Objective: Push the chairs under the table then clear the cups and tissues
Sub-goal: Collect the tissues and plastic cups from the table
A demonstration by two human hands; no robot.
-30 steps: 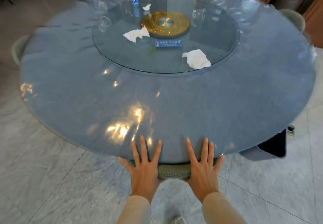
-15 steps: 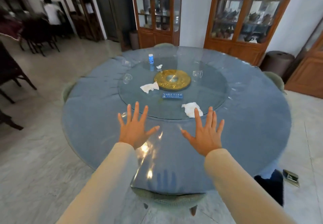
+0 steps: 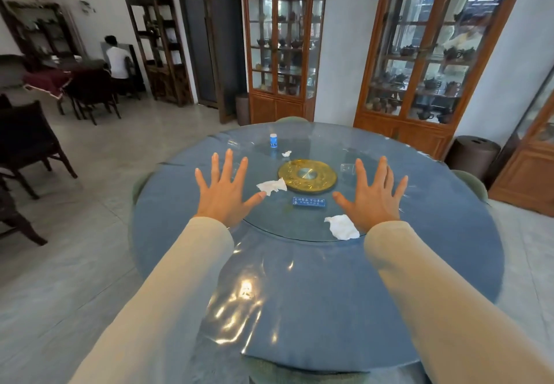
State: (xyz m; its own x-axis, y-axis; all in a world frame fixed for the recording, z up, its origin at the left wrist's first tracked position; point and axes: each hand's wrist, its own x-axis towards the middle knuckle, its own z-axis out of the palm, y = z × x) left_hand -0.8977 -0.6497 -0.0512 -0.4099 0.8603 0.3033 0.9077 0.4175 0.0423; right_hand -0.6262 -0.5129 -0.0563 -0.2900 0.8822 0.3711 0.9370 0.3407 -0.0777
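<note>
A round blue table (image 3: 434,264) carries a glass turntable (image 3: 299,231) with a gold hub (image 3: 307,175). On the glass lie three crumpled white tissues, one beside the hub (image 3: 271,186), one near the front (image 3: 341,227) and a small one at the back (image 3: 286,153). Clear glass cups stand at the right (image 3: 347,169) and back left (image 3: 232,143). My left hand (image 3: 223,190) and my right hand (image 3: 373,193) hover above the table, fingers spread, holding nothing. A green chair back (image 3: 287,374) shows under the near table edge.
A small blue-and-white bottle (image 3: 273,140) and a blue sign (image 3: 309,201) sit on the turntable. Green chair backs (image 3: 470,183) show at the table's right and far (image 3: 292,119) sides. Wooden display cabinets (image 3: 281,48) line the wall. Dark chairs (image 3: 27,141) stand left; a person (image 3: 117,57) sits far off.
My hands have left the near chair's back and risen over the table, spread open. The view has lifted from the table edge to take in the room.
</note>
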